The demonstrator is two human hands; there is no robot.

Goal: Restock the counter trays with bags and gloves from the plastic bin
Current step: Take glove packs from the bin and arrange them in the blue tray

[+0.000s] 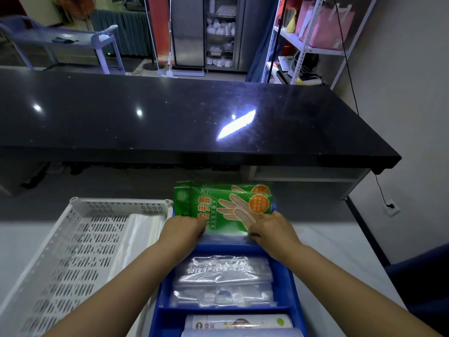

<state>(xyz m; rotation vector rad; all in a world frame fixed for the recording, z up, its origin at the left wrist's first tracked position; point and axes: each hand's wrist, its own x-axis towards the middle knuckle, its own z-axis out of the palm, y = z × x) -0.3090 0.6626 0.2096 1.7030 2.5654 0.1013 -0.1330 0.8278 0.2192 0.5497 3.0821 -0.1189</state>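
A blue divided tray [295, 285] lies on the white counter in front of me. Green glove packets [226, 203] stand tilted in its far compartment. My left hand [182, 229] grips the packets' lower left edge and my right hand [272, 229] grips their lower right edge. The middle compartment holds clear plastic bags [222, 271]. Rolls of bags [238, 322] fill the near compartment. A white perforated plastic bin [73, 251] sits to the left, with a little clear plastic along its right wall.
A black stone countertop [170, 113] spans the view beyond the trays. Behind it stand a grey cart [73, 40], a steel cabinet with dishes [218, 32] and a white shelf rack [313, 40]. A dark cable runs down the right wall to a socket [391, 206].
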